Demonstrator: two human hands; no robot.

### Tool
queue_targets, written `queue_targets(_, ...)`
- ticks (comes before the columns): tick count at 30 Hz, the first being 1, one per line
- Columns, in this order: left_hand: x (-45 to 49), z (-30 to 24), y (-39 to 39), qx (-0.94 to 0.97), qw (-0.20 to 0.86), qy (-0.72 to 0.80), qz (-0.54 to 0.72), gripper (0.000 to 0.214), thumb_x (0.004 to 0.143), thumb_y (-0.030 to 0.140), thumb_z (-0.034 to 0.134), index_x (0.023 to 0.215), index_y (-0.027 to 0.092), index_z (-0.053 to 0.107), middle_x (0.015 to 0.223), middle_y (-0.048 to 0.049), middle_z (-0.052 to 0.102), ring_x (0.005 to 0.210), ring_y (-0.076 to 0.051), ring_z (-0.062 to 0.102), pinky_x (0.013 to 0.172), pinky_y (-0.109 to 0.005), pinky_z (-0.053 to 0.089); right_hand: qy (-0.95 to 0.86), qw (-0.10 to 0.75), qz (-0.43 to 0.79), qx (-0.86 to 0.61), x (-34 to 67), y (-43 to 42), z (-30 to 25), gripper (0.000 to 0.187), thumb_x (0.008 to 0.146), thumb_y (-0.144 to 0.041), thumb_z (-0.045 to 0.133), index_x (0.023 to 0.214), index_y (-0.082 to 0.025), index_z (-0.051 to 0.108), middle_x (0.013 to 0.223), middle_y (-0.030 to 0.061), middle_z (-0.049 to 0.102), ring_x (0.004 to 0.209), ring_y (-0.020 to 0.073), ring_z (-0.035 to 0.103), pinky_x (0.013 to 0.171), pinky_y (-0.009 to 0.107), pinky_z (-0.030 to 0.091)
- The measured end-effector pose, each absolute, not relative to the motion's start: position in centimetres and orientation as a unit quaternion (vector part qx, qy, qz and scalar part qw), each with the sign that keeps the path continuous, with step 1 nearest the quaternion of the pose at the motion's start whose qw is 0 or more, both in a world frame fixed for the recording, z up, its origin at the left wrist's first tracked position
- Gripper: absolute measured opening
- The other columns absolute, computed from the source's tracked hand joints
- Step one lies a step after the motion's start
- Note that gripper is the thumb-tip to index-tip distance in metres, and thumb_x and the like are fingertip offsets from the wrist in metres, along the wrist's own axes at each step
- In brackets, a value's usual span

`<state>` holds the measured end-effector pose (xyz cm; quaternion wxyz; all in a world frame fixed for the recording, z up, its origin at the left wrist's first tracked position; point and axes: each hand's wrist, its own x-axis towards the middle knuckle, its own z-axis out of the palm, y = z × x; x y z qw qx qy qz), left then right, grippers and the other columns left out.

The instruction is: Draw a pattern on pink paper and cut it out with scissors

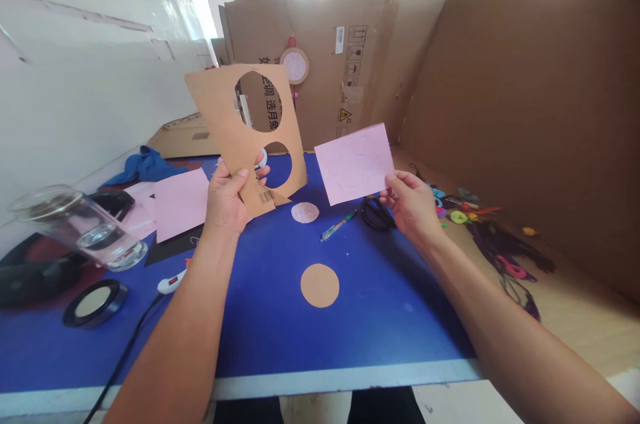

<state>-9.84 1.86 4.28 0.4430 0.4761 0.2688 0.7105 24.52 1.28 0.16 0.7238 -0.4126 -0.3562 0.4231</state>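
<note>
Holding two sheets up above a blue table (260,337), the person has one in each hand, side by side. The left hand (225,201) grips a kraft cardboard sheet (213,107) near its lower edge, with the thumb on the near face. Two round holes are cut through the sheet, and its long axis stands nearly upright, the top leaning left. The right hand (409,203) pinches the lower right corner of a pink paper sheet (354,164) between thumb and fingers. This sheet's long axis runs across the view, rising toward the right, and faint curved lines mark its face (too pale to read from here). Neither hand is spread wide; each is closed narrowly on its own sheet. The sheets are near each other but not touching, with the pink one to the right of the cardboard.

Below them, black-handled scissors (376,214) and a green pen (339,225) lie closer to the right hand. A small round paper piece (305,212) sits just under the gap between the sheets, and a tan paper disc (319,285) lies farther toward the person, between the forearms. Loose pink sheets (181,203) lie nearer the left hand, beside a tilted glass tumbler (75,227).
</note>
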Motion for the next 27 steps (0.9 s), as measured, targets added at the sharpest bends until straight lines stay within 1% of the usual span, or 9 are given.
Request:
queue_targets(3, -9.5, 4.2, 1.7, 0.480, 0.447, 0.270, 0.705, 0.034, 0.082, 0.029, 0.090, 0.113, 0.026, 0.077, 0.122, -0.0074, 0.084, 0.097, -0.024, 0.082, 0.081, -0.034, 0.065, -0.355, 0.724, 0.422, -0.414, 24.5, 1.3, 0.2, 0.033, 0.066, -0.035, 0.097, 0.083, -0.021, 0.072, 0.068, -0.0044, 0.064, 0.056, 0.0082, 0.061, 0.049, 0.016, 0.055)
queue_targets(7, -8.7, 4.2, 1.1, 0.476, 0.467, 0.271, 0.694, 0.033, 0.083, 0.027, 0.089, 0.114, 0.026, 0.076, 0.120, -0.0064, 0.085, 0.096, -0.024, 0.082, 0.081, -0.036, 0.066, -0.358, 0.727, 0.417, -0.412, 24.6, 1.3, 0.2, 0.030, 0.068, -0.033, 0.096, 0.083, -0.021, 0.073, 0.069, -0.0042, 0.065, 0.057, 0.0080, 0.062, 0.049, 0.015, 0.056)
queue_targets(9, -8.3, 4.3, 0.8, 0.476, 0.474, 0.266, 0.691, 0.033, 0.084, 0.027, 0.088, 0.114, 0.027, 0.076, 0.120, -0.0062, 0.085, 0.099, -0.025, 0.082, 0.082, -0.038, 0.066, -0.355, 0.731, 0.414, -0.411, 24.8, 1.3, 0.3, 0.029, 0.069, -0.032, 0.096, 0.083, -0.022, 0.072, 0.070, -0.0045, 0.064, 0.057, 0.0081, 0.062, 0.049, 0.015, 0.056)
queue_targets(12, -7.9, 4.5, 0.5, 0.479, 0.489, 0.250, 0.685, 0.034, 0.086, 0.028, 0.087, 0.118, 0.027, 0.075, 0.126, -0.0074, 0.083, 0.105, -0.027, 0.082, 0.086, -0.039, 0.066, -0.351, 0.735, 0.410, -0.412, 25.2, 1.4, 0.5, 0.029, 0.071, -0.031, 0.095, 0.084, -0.022, 0.071, 0.071, -0.0048, 0.064, 0.058, 0.0082, 0.063, 0.050, 0.016, 0.057)
queue_targets(14, -7.5, 4.3, 0.5, 0.472, 0.506, 0.241, 0.680, 0.034, 0.089, 0.027, 0.084, 0.122, 0.027, 0.074, 0.132, -0.0079, 0.082, 0.108, -0.026, 0.082, 0.087, -0.037, 0.065, -0.348, 0.739, 0.406, -0.410, 25.5, 1.4, 0.7, 0.030, 0.071, -0.030, 0.095, 0.086, -0.022, 0.070, 0.072, -0.0047, 0.064, 0.058, 0.0081, 0.063, 0.051, 0.016, 0.057)
queue_targets(18, -6.2, 2.4, 1.2, 0.417, 0.565, 0.252, 0.666, 0.037, 0.093, 0.017, 0.072, 0.129, 0.026, 0.073, 0.137, -0.0081, 0.080, 0.106, -0.022, 0.081, 0.089, -0.034, 0.065, -0.335, 0.753, 0.399, -0.403, 25.8, 1.4, 0.9, 0.026, 0.071, -0.026, 0.093, 0.086, -0.022, 0.072, 0.072, -0.0045, 0.065, 0.058, 0.0077, 0.063, 0.051, 0.016, 0.057)
queue_targets(23, -4.7, -1.0, 2.8, 0.343, 0.625, 0.321, 0.624, 0.054, 0.088, 0.004, 0.064, 0.140, 0.021, 0.069, 0.137, -0.0137, 0.080, 0.104, -0.024, 0.082, 0.097, -0.040, 0.064, -0.323, 0.764, 0.380, -0.409, 26.2, 1.6, 0.7, 0.022, 0.072, -0.022, 0.091, 0.085, -0.022, 0.073, 0.072, -0.0045, 0.065, 0.058, 0.0082, 0.062, 0.051, 0.016, 0.057)
queue_targets(27, -4.8, -2.3, 3.7, 0.310, 0.638, 0.340, 0.617, 0.061, 0.087, 0.000, 0.059, 0.143, 0.022, 0.067, 0.136, -0.0133, 0.080, 0.101, -0.022, 0.083, 0.097, -0.040, 0.065, -0.321, 0.759, 0.368, -0.430, 26.6, 2.0, 0.2, 0.020, 0.074, -0.022, 0.089, 0.085, -0.022, 0.073, 0.071, -0.0038, 0.066, 0.057, 0.0090, 0.062, 0.050, 0.017, 0.057)
